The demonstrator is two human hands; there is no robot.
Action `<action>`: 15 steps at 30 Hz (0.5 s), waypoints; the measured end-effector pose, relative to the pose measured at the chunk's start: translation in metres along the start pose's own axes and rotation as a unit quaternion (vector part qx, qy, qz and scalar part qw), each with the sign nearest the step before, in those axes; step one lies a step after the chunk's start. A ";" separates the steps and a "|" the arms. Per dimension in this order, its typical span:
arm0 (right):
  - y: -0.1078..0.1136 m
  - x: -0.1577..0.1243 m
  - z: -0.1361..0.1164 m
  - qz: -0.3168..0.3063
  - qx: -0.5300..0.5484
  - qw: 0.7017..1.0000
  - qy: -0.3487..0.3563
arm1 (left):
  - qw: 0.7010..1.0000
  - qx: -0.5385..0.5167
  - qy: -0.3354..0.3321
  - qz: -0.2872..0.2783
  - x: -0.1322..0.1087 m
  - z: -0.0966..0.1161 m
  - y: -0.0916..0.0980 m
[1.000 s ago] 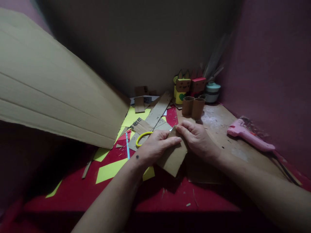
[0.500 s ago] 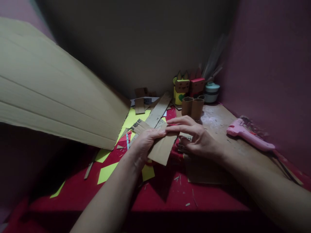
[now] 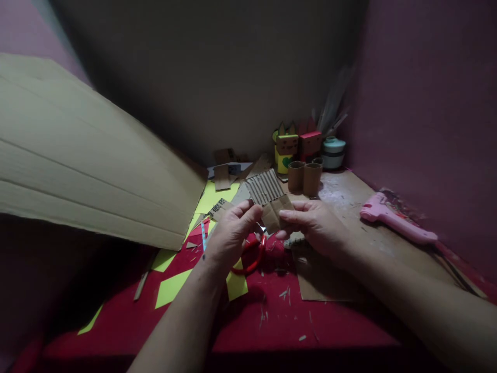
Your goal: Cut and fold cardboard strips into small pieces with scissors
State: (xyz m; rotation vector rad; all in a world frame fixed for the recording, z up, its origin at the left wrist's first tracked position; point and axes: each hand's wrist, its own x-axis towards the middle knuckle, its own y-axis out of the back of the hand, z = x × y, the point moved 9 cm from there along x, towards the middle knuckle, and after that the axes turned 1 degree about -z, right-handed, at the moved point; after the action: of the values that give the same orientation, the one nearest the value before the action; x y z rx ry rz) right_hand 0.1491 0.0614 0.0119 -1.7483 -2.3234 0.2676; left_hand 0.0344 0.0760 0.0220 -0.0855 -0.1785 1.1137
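Between my two hands is a small piece of cardboard, raised above the table. Its upper part shows bare corrugated ridges, while the lower part is smooth and brown. My left hand pinches its left edge with thumb and fingers. The right edge is pinched by my right hand, thumb on top. Red-handled scissors show just below my left hand; their blades are mostly hidden. Under my right forearm lies a flat cardboard sheet.
A large cardboard panel leans in from the left. A pink glue gun lies at the right. Cardboard tubes, a yellow cardboard figure and a teal pot stand at the back. Yellow paper and scraps litter the red cloth.
The cardboard piece has been turned and lifted, and its ridged face now shows. My right hand has shifted from lying over it to pinching its right edge. The scissors' red handles have come into view.
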 end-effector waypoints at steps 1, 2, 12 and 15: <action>0.000 0.000 0.004 0.000 -0.002 1.000 -0.014 | 1.000 0.010 0.002 0.006 -0.001 0.000 0.001; -0.002 0.000 0.008 -0.008 -0.003 1.000 -0.026 | 1.000 0.022 0.008 0.015 -0.001 -0.001 0.002; -0.003 0.000 0.009 -0.010 0.006 1.000 0.011 | 0.998 0.028 0.059 0.007 0.000 -0.012 0.002; -0.002 0.001 0.008 0.004 0.001 1.000 0.018 | 0.998 -0.002 0.059 0.009 0.000 -0.011 -0.002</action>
State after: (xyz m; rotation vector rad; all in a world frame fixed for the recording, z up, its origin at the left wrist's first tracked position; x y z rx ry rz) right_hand 0.1444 0.0618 0.0055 -1.7479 -2.2905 0.2363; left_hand 0.0380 0.0750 0.0110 -0.1552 -0.0745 1.1238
